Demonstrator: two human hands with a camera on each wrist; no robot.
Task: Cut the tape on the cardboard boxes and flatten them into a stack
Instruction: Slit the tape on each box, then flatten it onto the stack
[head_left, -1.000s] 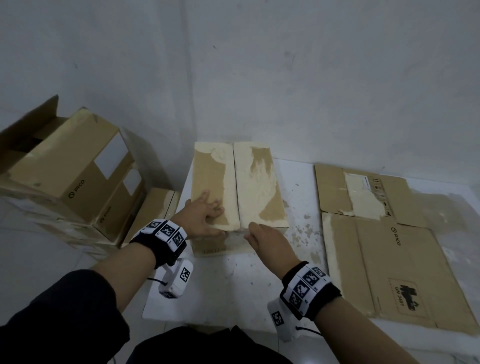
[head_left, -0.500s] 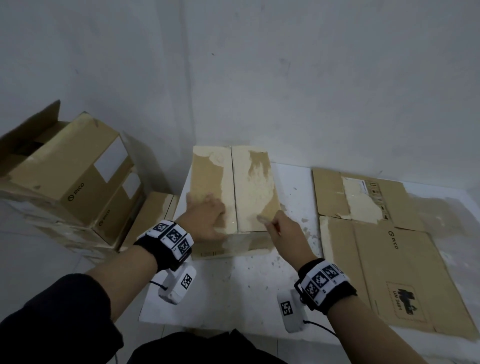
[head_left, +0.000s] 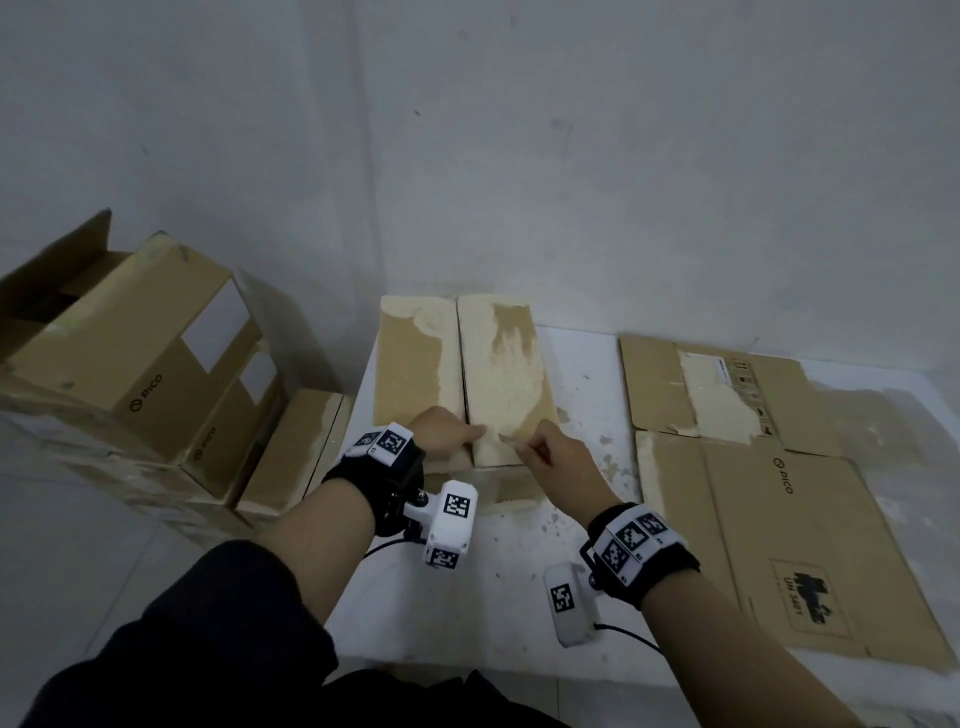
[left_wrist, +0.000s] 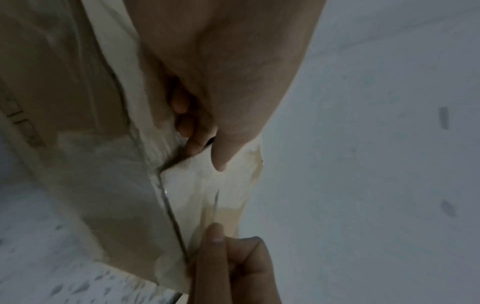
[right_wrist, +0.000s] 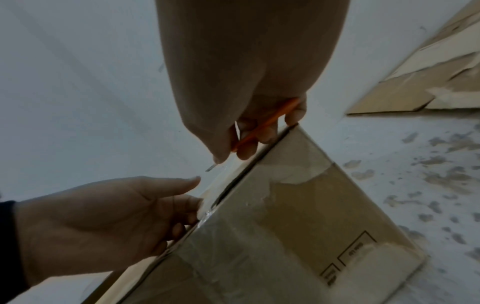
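We see white surface (head_left: 519, 597); flattened cardboard (head_left: 779, 493) at 3 o'clock; taped box (head_left: 498, 374) centre. Left hand (head_left: 441, 436) curled on box's near flap edge. Right hand (head_left: 561, 462) grips orange cutter (right_wrist: 265, 123), blade out at seam.

A white table (head_left: 519, 597) with a chipped, speckled top fills the lower middle of the head view. A grey-white wall (head_left: 571, 156) spans the upper frame, and pale floor (head_left: 78, 545) shows at lower left.
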